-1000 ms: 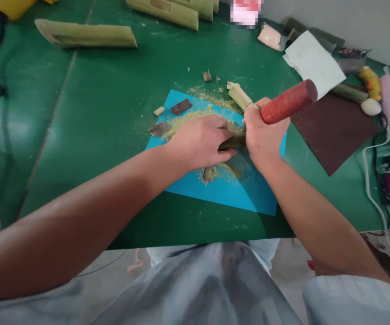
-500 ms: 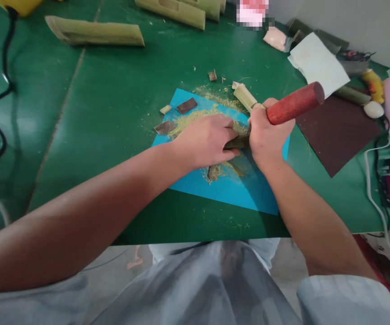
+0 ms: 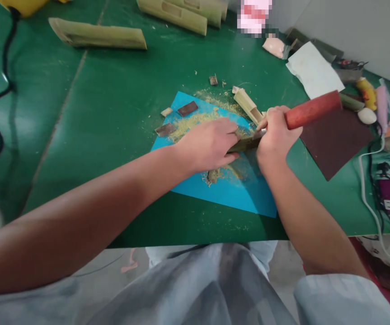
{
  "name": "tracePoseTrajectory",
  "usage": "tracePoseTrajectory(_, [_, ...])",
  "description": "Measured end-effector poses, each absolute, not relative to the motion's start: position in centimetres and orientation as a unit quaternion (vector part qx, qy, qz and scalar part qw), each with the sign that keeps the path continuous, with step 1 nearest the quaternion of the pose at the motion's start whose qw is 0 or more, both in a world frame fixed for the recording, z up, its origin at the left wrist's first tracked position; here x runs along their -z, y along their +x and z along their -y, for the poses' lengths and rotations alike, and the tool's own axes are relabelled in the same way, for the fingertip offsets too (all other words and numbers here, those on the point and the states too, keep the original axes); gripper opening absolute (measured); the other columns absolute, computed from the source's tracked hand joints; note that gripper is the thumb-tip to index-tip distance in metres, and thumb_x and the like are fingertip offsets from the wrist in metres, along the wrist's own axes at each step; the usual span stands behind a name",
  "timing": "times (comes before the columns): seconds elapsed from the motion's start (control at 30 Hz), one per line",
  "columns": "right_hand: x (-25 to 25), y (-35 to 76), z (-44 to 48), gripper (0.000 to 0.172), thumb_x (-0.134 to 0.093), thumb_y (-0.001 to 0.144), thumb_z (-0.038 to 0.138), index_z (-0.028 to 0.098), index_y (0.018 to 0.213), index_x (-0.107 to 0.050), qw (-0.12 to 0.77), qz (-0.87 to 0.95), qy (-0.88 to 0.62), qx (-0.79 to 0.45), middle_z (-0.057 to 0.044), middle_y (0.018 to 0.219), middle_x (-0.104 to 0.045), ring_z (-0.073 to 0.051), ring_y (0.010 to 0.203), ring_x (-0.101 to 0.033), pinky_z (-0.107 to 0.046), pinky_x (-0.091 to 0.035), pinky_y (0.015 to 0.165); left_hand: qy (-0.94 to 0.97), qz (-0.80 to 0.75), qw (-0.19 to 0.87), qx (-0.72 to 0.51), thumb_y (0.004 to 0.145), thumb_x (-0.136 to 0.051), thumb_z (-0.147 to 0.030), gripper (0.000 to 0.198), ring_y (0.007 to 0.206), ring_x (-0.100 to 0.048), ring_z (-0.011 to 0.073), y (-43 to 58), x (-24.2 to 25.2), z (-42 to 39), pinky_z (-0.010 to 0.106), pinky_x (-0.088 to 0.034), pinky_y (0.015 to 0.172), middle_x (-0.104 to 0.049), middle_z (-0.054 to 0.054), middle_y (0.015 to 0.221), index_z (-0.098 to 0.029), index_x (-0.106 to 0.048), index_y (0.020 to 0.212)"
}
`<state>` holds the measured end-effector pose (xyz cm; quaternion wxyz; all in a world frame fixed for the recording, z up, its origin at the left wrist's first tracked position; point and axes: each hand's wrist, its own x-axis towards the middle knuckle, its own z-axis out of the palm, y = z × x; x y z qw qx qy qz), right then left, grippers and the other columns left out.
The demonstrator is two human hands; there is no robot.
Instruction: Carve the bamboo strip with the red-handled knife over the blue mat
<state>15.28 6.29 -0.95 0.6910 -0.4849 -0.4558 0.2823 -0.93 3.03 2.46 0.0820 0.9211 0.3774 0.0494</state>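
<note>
My left hand (image 3: 211,143) is closed around a short dark-green bamboo piece (image 3: 245,144), most of it hidden under the fingers. My right hand (image 3: 276,137) grips a tool by its thick, round red handle (image 3: 317,109). A bit of metal shows in front of the right fist, close to the bamboo; whether it is a knife or a chisel I cannot tell. Beneath both hands lies a blue sheet (image 3: 228,202), strewn with yellowish shavings (image 3: 195,122). Dark flat chips (image 3: 187,108) rest on it to the left. Just beyond my right hand is a notched pale bamboo piece (image 3: 247,104).
Cut bamboo lengths, one a split-looking bamboo tube (image 3: 100,36), lie along the far side of the green table (image 3: 120,99). On the right are a brown sheet (image 3: 333,144), white paper (image 3: 313,70), a white egg-shaped object (image 3: 367,116) and cables. A black cord (image 3: 3,81) runs down the left.
The right hand has drawn back to the right with its red-handled tool, whose handle now lies flatter. More of the bamboo shows between the hands; the left hand has shifted slightly.
</note>
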Motion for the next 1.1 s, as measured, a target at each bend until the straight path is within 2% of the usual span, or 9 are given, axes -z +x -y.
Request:
tracePoseTrajectory(0.2, [0.9,15.2,-5.9,0.041,-0.056,0.096,0.042,0.026,0.062,-0.039,0.651,0.511,-0.500,-0.256,0.006,0.055,-0.040,-0.011,0.050,-0.053,-0.027,-0.047,0.049,0.921,-0.380,0.066,-0.050,0.101,-0.055,-0.041,0.035,0.103,-0.066,0.0290,-1.0,-2.5,-2.9,0.037,-0.050,0.087,-0.070,0.014,0.103,-0.012,-0.074,0.103])
tracePoseTrajectory(0.37, [0.1,15.3,-5.2,0.046,-0.066,0.088,0.035,0.025,0.053,-0.039,0.643,0.493,-0.501,-0.305,0.007,0.051,-0.041,-0.009,0.047,-0.044,-0.024,-0.043,0.045,0.921,-0.379,0.070,-0.047,0.101,-0.055,-0.042,0.038,0.103,-0.065,0.0300,-1.2,-2.2,-2.8,0.038,-0.050,0.086,-0.069,0.015,0.103,-0.010,-0.074,0.107])
tracePoseTrajectory(0.57, [0.0,15.4,-5.1,0.048,-0.072,0.088,0.040,0.024,0.054,-0.042,0.625,0.495,-0.510,-0.323,0.008,0.054,-0.044,-0.008,0.050,-0.045,-0.025,-0.051,0.053,0.926,-0.364,0.065,-0.079,0.100,-0.055,-0.042,0.037,0.098,-0.065,0.0299,-1.4,-1.6,-3.0,0.039,-0.050,0.083,-0.068,0.015,0.100,-0.010,-0.074,0.104])
tracePoseTrajectory(0.7, [-0.1,15.3,-5.0,0.044,-0.069,0.090,0.039,0.024,0.055,-0.046,0.637,0.499,-0.505,-0.300,0.007,0.055,-0.045,-0.009,0.051,-0.047,-0.025,-0.048,0.052,0.927,-0.356,0.064,-0.098,0.100,-0.053,-0.042,0.036,0.098,-0.065,0.0302,-1.5,-1.4,-3.1,0.040,-0.051,0.083,-0.068,0.014,0.099,-0.013,-0.074,0.102])
tracePoseTrajectory(0.87, [-0.1,15.4,-4.9,0.046,-0.069,0.089,0.037,0.025,0.052,-0.043,0.637,0.506,-0.499,-0.300,0.006,0.053,-0.045,-0.009,0.050,-0.045,-0.025,-0.044,0.048,0.925,-0.365,0.065,-0.077,0.100,-0.053,-0.041,0.037,0.098,-0.066,0.0320,-1.5,-1.4,-3.0,0.042,-0.051,0.082,-0.068,0.015,0.100,-0.011,-0.074,0.105])
tracePoseTrajectory(1.1, [0.2,15.6,-5.1,0.046,-0.070,0.089,0.041,0.024,0.057,-0.042,0.631,0.503,-0.508,-0.301,0.007,0.057,-0.043,-0.009,0.053,-0.046,-0.026,-0.052,0.057,0.925,-0.359,0.069,-0.103,0.100,-0.053,-0.041,0.034,0.097,-0.065,0.0306,-1.7,-1.3,-3.0,0.040,-0.050,0.080,-0.068,0.014,0.099,-0.013,-0.073,0.102])
